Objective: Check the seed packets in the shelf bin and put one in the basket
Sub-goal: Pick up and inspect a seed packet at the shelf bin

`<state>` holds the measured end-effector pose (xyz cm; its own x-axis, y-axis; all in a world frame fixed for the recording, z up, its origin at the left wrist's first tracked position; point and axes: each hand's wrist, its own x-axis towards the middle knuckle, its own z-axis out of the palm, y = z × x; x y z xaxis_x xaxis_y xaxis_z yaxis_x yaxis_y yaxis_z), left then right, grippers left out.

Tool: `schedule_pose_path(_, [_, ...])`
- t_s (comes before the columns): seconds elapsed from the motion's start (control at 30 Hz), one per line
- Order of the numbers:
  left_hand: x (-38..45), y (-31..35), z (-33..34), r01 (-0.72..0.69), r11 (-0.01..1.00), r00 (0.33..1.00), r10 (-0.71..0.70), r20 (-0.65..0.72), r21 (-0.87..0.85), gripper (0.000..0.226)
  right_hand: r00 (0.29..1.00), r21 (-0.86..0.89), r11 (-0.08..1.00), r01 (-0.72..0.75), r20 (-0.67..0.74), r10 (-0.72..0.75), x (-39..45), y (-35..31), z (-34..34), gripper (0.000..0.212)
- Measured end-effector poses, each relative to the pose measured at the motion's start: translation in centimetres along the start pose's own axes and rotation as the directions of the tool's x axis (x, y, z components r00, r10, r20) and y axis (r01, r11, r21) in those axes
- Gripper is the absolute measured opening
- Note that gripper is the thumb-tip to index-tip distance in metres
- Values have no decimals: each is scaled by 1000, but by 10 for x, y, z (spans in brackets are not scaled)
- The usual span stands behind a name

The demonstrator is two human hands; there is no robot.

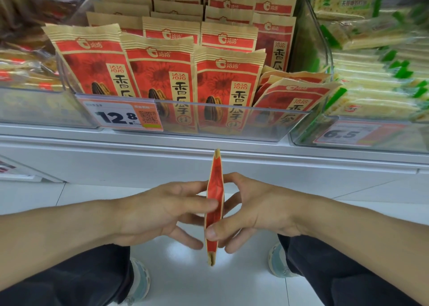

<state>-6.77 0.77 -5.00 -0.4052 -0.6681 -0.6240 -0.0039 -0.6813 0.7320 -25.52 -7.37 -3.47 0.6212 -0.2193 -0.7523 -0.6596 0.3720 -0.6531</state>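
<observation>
A red and tan seed packet [215,199] stands edge-on to the camera, held upright between both hands below the shelf. My left hand [160,212] pinches its left face with thumb and fingers. My right hand [253,210] pinches its right face, thumb near the lower end. Above, a clear plastic shelf bin [232,122] holds several rows of the same red sunflower seed packets [160,73], most upright, a few leaning at the right end. No basket is in view.
A price tag reading 12.8 [120,116] sits on the bin's front. Green and white cracker packs [376,78] fill the bin to the right, tagged 6.5. Other snacks lie at the left. Below are the white shelf edge, my knees and shoes on a white tiled floor.
</observation>
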Motion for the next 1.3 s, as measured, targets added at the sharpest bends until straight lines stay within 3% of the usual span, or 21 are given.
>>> schedule_pose_path(0.13, [-1,-5,-1,26,1000,995,-26,92,10,75,999,31,999,-12,-34,13,2,0,-9,104])
schedule_pose_path(0.33, [0,-10,-3,-69,996,995,63,81,62,82,995,-137,991,7,-101,-21,6,3,-11,111])
schedule_pose_path(0.5, [0,-19,-3,-172,933,977,202,-65,315,73,987,-172,985,20,-156,-47,11,4,-10,116])
schedule_pose_path(0.7, [-2,-22,-2,-147,910,973,203,-108,388,63,983,-206,978,1,-180,-38,14,8,-7,115])
schedule_pose_path(0.9, [1,-21,1,-118,965,989,135,-60,236,64,979,-239,971,-7,-201,-43,14,7,-6,117])
schedule_pose_path(1.03, [7,-21,-2,-104,979,989,120,-83,177,69,989,-276,961,-4,-143,-37,9,1,-3,118])
schedule_pose_path(1.07, [8,-22,-3,-101,981,990,115,-79,163,66,991,-274,962,11,-124,-47,8,1,-2,114])
schedule_pose_path(1.13, [7,-20,-1,-99,987,991,109,-80,125,53,992,-246,968,46,-106,-74,1,-6,6,86])
schedule_pose_path(1.17, [6,-19,1,-109,987,988,120,-94,116,46,989,-216,975,43,-126,-72,2,-5,5,84])
schedule_pose_path(1.23, [3,-15,3,-127,981,978,148,-144,143,43,984,-280,959,41,-153,-87,7,-4,4,102])
schedule_pose_path(1.3, [4,-11,3,-123,978,958,162,-237,172,40,979,-309,951,18,-186,-79,6,-2,3,91])
